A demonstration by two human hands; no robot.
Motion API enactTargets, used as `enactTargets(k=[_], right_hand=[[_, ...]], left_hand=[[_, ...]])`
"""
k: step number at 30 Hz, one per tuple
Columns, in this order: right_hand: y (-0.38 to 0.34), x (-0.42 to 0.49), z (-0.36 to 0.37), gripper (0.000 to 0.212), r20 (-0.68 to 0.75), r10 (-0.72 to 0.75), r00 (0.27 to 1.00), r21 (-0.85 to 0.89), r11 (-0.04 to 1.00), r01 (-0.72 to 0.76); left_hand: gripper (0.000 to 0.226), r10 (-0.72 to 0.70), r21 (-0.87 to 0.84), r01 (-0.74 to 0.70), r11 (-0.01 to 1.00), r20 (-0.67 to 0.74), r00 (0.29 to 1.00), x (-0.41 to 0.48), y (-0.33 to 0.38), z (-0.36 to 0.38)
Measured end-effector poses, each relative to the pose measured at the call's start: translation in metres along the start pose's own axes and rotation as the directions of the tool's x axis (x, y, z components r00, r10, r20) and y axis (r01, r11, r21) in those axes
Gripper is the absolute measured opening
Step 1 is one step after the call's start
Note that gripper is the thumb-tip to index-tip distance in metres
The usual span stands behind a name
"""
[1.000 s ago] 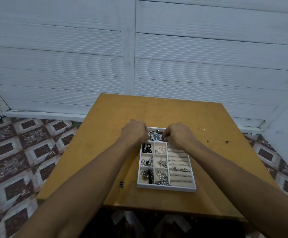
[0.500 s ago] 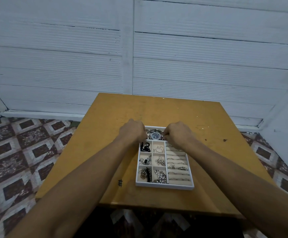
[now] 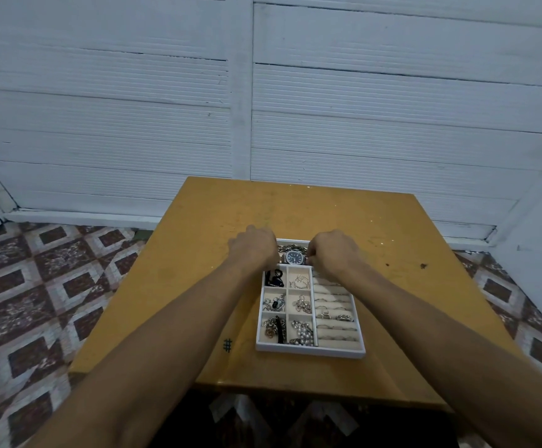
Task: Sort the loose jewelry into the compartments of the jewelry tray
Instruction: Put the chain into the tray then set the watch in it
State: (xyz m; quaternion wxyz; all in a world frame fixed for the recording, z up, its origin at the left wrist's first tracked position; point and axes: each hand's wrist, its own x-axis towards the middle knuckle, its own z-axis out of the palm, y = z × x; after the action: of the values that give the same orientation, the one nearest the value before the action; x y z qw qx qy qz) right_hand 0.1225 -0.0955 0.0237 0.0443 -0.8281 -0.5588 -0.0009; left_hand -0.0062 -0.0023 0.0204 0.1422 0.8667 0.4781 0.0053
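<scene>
Head view: left hand (image 3: 256, 248), right hand (image 3: 334, 253) fingers curled, seemingly pinching watch (image 3: 295, 257), tray (image 3: 310, 350) far compartment.

tray (image 3: 310, 351) on table (image 3: 399, 295) | watch (image 3: 295, 257) in tray's far compartment | rings (image 3: 325, 315) in right column

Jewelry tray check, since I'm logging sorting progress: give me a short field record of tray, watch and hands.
tray: white jewelry tray on yellow table
far compartment: watch, dial up
left hand: curled over that compartment's left end, grip hidden
right hand: pinches watch's right side
small compartments: six, all holding jewelry
ring rolls: several rings seated
</scene>
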Motion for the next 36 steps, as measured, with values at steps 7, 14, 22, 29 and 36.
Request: enactTargets(k=[7,14,22,29,36], right_hand=[[0.010,-0.019,-0.012,0.019,0.004,0.029,1.000,0.235,0.972,-0.029],[0.024,-0.069,-0.009,0.032,-0.140,0.218,0.966,0.558,0.823,-0.105],[0.021,-0.131,0.015,0.037,-0.020,0.364,0.931,0.731,0.640,-0.235],[0.018,-0.152,0.028,0.037,-0.049,0.397,0.917,0.767,0.603,-0.220],[0.016,-0.149,0.027,0.034,-0.041,0.427,0.903,0.782,0.577,-0.237]], left_hand=[[0.039,0.048,-0.148,-0.045,0.988,0.019,0.999,-0.017,-0.006,-0.004],[0.050,0.175,-0.412,-0.185,0.892,-0.061,0.983,-0.071,-0.021,0.010],[0.030,0.209,-0.420,-0.279,0.863,-0.205,0.956,-0.106,-0.036,0.037],[0.046,0.125,-0.361,-0.195,0.912,-0.208,0.970,-0.125,-0.031,0.052],[0.046,0.095,-0.360,-0.169,0.917,-0.214,0.972,-0.124,-0.029,0.053]])
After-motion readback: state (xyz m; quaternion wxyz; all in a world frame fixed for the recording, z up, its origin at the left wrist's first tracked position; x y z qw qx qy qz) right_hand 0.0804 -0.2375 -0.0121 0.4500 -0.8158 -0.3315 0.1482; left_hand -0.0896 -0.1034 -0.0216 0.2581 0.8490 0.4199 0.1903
